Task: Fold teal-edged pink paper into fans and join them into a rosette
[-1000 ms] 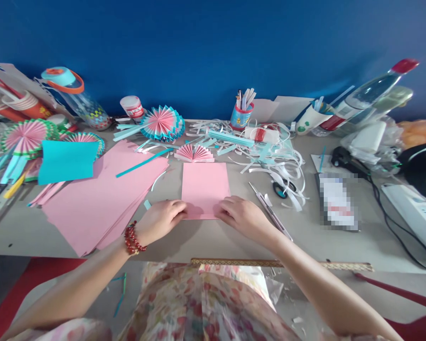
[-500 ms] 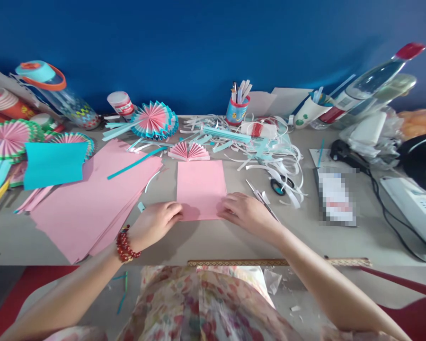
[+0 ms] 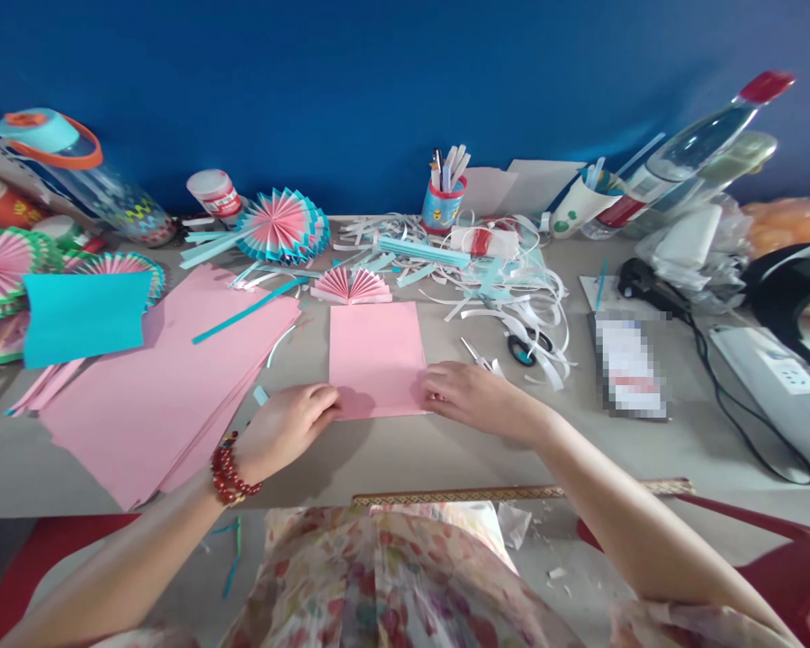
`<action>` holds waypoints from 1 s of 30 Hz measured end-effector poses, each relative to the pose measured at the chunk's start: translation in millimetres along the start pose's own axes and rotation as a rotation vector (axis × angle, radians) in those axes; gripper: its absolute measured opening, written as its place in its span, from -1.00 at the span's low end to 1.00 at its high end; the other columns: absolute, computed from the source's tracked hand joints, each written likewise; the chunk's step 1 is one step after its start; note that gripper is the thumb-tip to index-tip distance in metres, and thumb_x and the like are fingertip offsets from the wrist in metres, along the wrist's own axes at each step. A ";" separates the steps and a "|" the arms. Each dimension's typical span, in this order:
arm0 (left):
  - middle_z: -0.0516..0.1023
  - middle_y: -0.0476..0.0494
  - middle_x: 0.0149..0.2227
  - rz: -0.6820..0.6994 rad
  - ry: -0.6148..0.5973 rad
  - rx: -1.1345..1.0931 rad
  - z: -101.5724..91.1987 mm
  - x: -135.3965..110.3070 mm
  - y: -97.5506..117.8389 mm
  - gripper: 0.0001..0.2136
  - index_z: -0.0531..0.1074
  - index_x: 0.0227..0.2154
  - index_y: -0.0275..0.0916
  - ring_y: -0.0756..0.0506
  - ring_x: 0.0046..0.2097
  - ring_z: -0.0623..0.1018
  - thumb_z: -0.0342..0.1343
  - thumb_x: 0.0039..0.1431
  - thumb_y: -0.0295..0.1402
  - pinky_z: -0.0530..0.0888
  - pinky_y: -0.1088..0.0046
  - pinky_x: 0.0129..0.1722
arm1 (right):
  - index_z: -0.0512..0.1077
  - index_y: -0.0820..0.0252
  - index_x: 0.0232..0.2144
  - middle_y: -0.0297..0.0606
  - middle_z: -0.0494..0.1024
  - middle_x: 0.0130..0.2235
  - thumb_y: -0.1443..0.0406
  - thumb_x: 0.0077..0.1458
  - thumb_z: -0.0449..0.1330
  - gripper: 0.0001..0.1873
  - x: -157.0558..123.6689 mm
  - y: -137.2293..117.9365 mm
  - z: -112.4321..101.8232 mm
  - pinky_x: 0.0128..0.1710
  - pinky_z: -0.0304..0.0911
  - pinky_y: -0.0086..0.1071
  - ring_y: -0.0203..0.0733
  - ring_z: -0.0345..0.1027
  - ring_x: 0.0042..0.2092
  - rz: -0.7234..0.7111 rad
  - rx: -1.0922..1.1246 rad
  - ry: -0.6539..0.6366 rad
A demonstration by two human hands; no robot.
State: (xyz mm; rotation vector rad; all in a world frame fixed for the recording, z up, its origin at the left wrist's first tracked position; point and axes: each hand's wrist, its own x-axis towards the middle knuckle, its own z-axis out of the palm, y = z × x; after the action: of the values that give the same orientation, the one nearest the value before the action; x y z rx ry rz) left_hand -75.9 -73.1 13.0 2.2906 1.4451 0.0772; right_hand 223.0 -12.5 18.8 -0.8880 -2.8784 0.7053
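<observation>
R hand (image 3: 476, 400) has slid outward vs. a sec ago, out to the near-R corner of the pink paper square (image 3: 376, 346); L hand (image 3: 297, 418) keeps its spot at the near-L corner. View swings a touch too, so everything on the counter (image 3: 378, 463) drifts left in frame.

Square lies flat, dead centre, near edge towards the person, far edge just short of a pleated pink half-fan (image 3: 352, 286). L grip: thumb & fingers drawn together on the paper. R grip: same, fingers curled in, pinching at the edge; can't tell if either lifts it.

So, progress: pink-and-teal rosette (image 3: 283, 225) at the back looks done, green-edged rosette (image 3: 6, 265) far left too, cut off by the frame. Half-fan's pleated, not a full round. Square, tho? No pleats visible, so prob. the very start on this pc; near edge is partly under the hands, so a first crease can't be ruled out. Plenty of uncut stock left, too: big pink sheets (image 3: 168, 369) on the L, w/ a teal sheet (image 3: 85, 315) overlapping their far-L side. Offcut strips (image 3: 506, 297) lie tangled behind, black-handled scissors (image 3: 521, 349) among 'em, both grips off them.
</observation>
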 end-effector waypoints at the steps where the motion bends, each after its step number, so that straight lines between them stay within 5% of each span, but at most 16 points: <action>1: 0.58 -0.07 -0.24 -0.001 -0.001 0.001 0.1 -0.1 -0.3 -0.85 0.42 -0.24 -0.19 -0.10 -0.23 0.58 -0.04 0.37 -0.33 0.38 0.43 -0.29 | 0.42 0.20 -0.27 -0.18 0.52 -0.23 0.25 0.37 0.00 -0.76 0.4 0.6 -0.5 -0.21 0.14 -0.34 -0.16 0.37 -0.20 -0.001 0.014 -0.002; 30: 0.58 -0.02 -0.27 0.017 0.023 0.025 -1.1 0.6 2.9 -0.90 0.40 -0.26 -0.20 -0.07 -0.29 0.57 0.00 0.36 -0.37 0.32 0.44 -0.37 | 0.43 0.22 -0.22 -0.15 0.54 -0.21 0.28 0.36 0.01 -0.78 -2.1 -4.2 5.2 -0.21 0.22 -0.32 -0.12 0.41 -0.18 -0.020 -0.129 0.053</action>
State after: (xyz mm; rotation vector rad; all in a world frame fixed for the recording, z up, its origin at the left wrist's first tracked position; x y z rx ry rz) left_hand -73.6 -73.3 15.0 2.3299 1.4455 0.0916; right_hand 221.6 -18.8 16.2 -0.8759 -2.9088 0.4912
